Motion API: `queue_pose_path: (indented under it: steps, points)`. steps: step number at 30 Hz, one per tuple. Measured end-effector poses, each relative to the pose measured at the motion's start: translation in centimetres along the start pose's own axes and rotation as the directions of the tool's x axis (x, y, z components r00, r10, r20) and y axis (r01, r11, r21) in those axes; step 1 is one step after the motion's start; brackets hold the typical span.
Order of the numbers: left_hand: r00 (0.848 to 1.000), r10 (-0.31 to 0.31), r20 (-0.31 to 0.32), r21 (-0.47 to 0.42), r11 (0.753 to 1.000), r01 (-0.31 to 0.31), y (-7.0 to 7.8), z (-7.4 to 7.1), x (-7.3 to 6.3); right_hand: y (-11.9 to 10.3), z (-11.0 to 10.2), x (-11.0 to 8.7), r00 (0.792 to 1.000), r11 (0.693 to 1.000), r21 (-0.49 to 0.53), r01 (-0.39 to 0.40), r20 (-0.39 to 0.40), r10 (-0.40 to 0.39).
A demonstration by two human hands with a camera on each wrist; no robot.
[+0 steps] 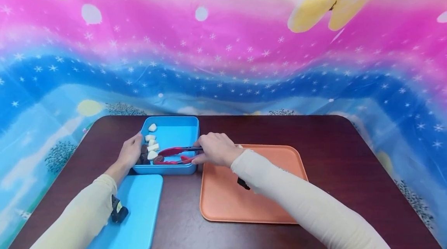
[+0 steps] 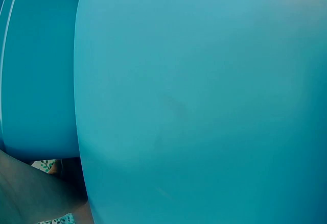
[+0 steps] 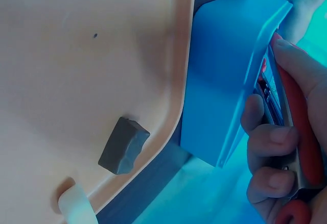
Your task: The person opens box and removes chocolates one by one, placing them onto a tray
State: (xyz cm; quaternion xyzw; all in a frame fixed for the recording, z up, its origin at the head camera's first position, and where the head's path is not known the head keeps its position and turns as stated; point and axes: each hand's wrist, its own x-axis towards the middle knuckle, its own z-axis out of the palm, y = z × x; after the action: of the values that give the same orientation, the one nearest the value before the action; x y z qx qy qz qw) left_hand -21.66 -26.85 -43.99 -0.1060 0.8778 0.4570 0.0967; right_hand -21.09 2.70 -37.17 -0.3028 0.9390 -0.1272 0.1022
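My right hand (image 1: 218, 149) grips a pair of red-and-black tongs (image 1: 174, 150), reaching over the right wall of a blue box (image 1: 179, 132). The tong tips lie around a small round brown piece (image 1: 158, 159) inside the box, near its front left. Several white chunks (image 1: 153, 147) line the box's left side, with dark brown pieces (image 1: 143, 156) beside them. At the left wall, my left hand (image 1: 130, 151) holds the box by its side; its fingertips are partly hidden there. In the right wrist view my fingers (image 3: 273, 140) wrap the tongs' handles.
An orange tray (image 1: 227, 202) stands right of the box, partly under my right forearm. On it lie a dark brown block (image 3: 122, 146) and a white piece (image 3: 76, 206). A flat blue lid (image 1: 139, 210) lies in front of the box, below my left forearm. A patterned cloth hangs behind the table (image 1: 331, 156).
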Motion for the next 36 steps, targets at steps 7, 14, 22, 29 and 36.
queue_pose_path:
  steps: [7,14,22,29,36]
  points:
    - [1.0,-0.025,0.013,-0.004,1.0,0.025,-1.1,0.0,-0.4,-0.1,1.1,-0.1,1.0,1.0,0.001,0.002,-0.005,-0.002]
    - [1.0,-0.029,0.004,0.01,1.0,0.029,-1.4,-0.4,-0.7,-0.4,1.5,-0.1,1.0,1.0,0.022,0.006,-0.012,-0.005]
    - [0.999,-0.036,-0.004,-0.005,0.999,0.036,-1.8,-0.4,-0.9,-0.4,1.9,-0.6,0.999,0.999,0.032,-0.016,-0.029,0.017]
    - [0.999,-0.031,-0.014,0.005,0.999,0.032,-2.0,-0.9,-1.0,-0.4,2.5,-0.7,0.997,0.999,0.037,-0.008,-0.073,0.011]
    - [0.999,-0.033,-0.02,0.008,0.999,0.033,-1.9,-1.0,-0.8,0.0,2.7,-0.9,0.993,0.999,0.037,-0.018,-0.117,0.022]
